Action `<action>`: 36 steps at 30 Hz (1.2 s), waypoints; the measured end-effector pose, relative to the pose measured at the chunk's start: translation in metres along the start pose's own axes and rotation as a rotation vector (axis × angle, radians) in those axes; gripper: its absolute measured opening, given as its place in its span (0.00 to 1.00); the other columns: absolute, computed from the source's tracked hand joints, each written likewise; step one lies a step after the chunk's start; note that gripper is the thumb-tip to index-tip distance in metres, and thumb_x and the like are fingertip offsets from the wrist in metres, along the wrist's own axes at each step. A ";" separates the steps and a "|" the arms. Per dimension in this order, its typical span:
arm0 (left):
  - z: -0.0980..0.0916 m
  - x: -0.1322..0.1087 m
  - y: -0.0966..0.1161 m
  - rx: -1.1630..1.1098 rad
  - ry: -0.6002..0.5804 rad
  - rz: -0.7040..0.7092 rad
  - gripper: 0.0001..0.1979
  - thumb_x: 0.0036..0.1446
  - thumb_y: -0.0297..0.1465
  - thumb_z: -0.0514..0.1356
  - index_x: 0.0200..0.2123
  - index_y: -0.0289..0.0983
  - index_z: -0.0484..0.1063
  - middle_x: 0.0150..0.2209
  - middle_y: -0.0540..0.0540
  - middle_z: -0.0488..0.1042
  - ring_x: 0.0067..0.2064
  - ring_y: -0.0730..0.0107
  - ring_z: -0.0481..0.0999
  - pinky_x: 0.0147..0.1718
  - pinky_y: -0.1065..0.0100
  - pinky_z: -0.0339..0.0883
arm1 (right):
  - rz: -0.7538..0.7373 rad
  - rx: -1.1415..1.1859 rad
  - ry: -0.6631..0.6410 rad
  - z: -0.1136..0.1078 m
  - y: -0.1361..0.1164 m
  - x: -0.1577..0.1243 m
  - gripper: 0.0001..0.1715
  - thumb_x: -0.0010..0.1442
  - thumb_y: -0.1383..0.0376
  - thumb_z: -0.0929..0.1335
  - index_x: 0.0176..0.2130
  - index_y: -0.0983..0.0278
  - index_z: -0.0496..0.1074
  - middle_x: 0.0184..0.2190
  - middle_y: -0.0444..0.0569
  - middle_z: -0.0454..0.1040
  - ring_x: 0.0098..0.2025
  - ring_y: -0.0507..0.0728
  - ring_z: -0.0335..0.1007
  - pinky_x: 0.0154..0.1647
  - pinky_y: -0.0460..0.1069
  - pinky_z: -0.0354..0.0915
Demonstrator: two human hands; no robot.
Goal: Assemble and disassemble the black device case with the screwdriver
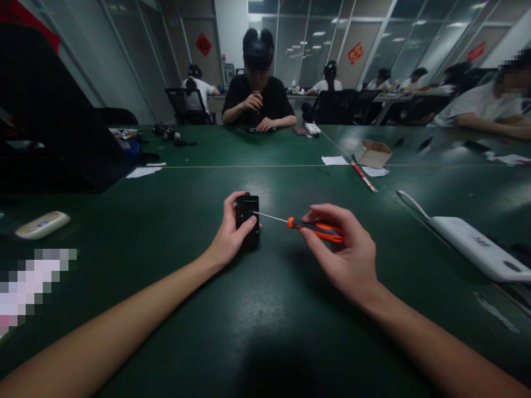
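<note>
Near the middle of the green table, my left hand grips a small black rectangular device, its thumb lying across the face. Small screw-like spots show on that face, and a little loop sticks out at its top. My right hand holds a screwdriver with an orange and black handle between thumb and fingers. The thin metal shaft points left, and its tip reaches the device's face close to my left thumb. Whether the tip sits in a screw is too small to tell.
On the green table, a white power bank with a cable lies at the right. A white oval case is at the left. Farther back stand an open cardboard box and papers. A person sits opposite.
</note>
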State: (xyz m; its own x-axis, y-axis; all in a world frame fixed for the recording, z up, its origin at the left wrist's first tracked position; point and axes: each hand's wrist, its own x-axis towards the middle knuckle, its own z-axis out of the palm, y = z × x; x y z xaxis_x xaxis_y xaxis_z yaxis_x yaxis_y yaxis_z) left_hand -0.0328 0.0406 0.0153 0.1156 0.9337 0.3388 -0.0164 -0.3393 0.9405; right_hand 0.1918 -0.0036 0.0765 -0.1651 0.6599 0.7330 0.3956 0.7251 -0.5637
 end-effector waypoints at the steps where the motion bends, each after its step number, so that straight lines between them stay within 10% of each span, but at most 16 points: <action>1: -0.001 0.002 -0.003 -0.086 0.002 -0.033 0.28 0.60 0.36 0.60 0.58 0.47 0.48 0.47 0.45 0.68 0.41 0.64 0.78 0.39 0.60 0.75 | 0.073 0.034 0.031 0.001 0.004 0.001 0.20 0.59 0.71 0.72 0.51 0.60 0.69 0.41 0.47 0.76 0.43 0.55 0.76 0.46 0.51 0.75; 6: -0.009 0.011 -0.012 -0.216 -0.049 -0.128 0.27 0.57 0.36 0.63 0.51 0.45 0.49 0.49 0.44 0.69 0.47 0.61 0.77 0.45 0.56 0.72 | 0.247 0.098 0.068 0.000 0.026 0.006 0.18 0.58 0.66 0.73 0.49 0.61 0.70 0.39 0.47 0.77 0.41 0.56 0.78 0.46 0.54 0.75; 15: -0.026 0.014 0.007 0.610 0.001 0.083 0.23 0.53 0.41 0.65 0.50 0.40 0.67 0.41 0.47 0.71 0.42 0.61 0.73 0.44 0.61 0.66 | 0.162 -0.068 0.096 -0.012 0.028 0.011 0.11 0.59 0.62 0.73 0.42 0.63 0.73 0.27 0.43 0.76 0.26 0.52 0.75 0.28 0.48 0.73; 22: -0.025 0.014 0.006 0.713 0.023 0.051 0.19 0.54 0.45 0.63 0.42 0.38 0.68 0.32 0.50 0.71 0.32 0.66 0.71 0.32 0.66 0.63 | 0.074 -0.200 0.090 -0.020 0.028 0.014 0.08 0.61 0.61 0.72 0.36 0.63 0.75 0.26 0.45 0.77 0.24 0.52 0.74 0.24 0.46 0.70; 36: -0.025 0.013 0.007 0.722 -0.225 0.301 0.17 0.56 0.41 0.65 0.46 0.38 0.75 0.45 0.42 0.77 0.46 0.59 0.75 0.47 0.58 0.67 | 0.090 -0.184 0.108 -0.018 0.027 0.014 0.07 0.62 0.61 0.70 0.36 0.63 0.74 0.27 0.44 0.77 0.24 0.51 0.73 0.23 0.46 0.68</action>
State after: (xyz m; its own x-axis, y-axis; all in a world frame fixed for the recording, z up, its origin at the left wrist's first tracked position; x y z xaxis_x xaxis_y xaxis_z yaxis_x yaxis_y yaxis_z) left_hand -0.0560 0.0528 0.0270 0.4063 0.7714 0.4897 0.5574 -0.6339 0.5361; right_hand 0.2163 0.0219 0.0782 -0.0280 0.6883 0.7249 0.5643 0.6095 -0.5569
